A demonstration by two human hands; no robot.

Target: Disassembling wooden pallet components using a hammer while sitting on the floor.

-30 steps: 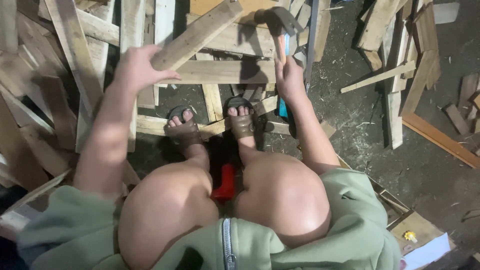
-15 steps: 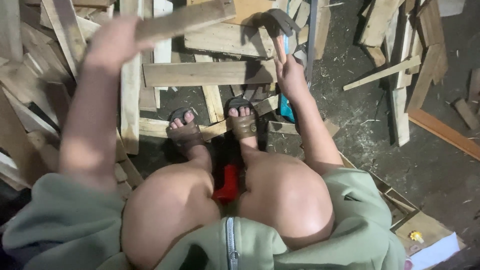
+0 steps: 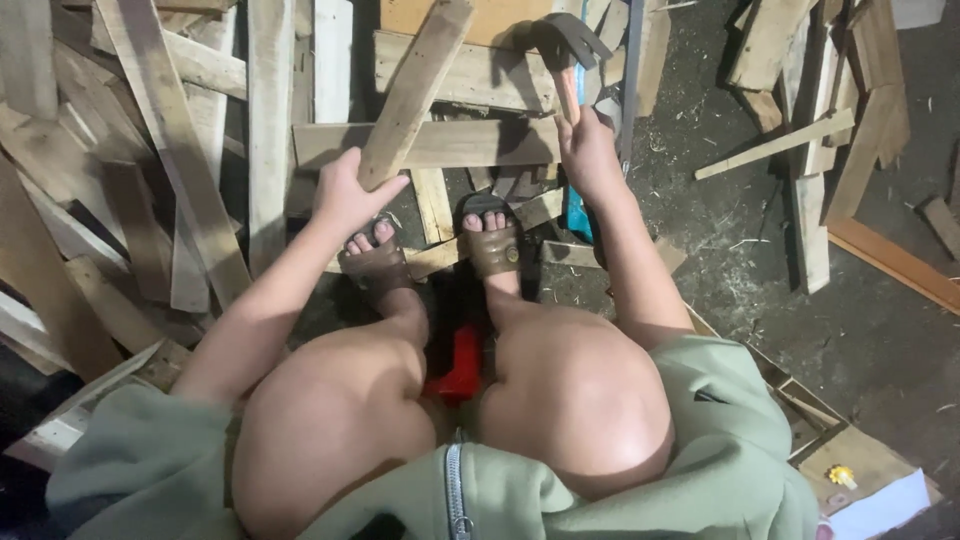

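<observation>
Two hands: plank (image 3: 415, 95), hammer (image 3: 565, 45).

left hand (image 3: 348, 195) grips a plank (image 3: 415, 90); right hand (image 3: 588, 150) apparently a hammer (image 3: 562, 45).

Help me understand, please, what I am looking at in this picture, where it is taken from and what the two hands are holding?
The picture comes from a camera on a person's head, looking down at their own knees, sandalled feet and bare hands. They sit low on something red amid scattered wooden planks on a dark floor. The left hand grips the lower end of a wooden slat that slants up and away. The right hand holds the handle of a hammer, its dark head raised over the planks.
</observation>
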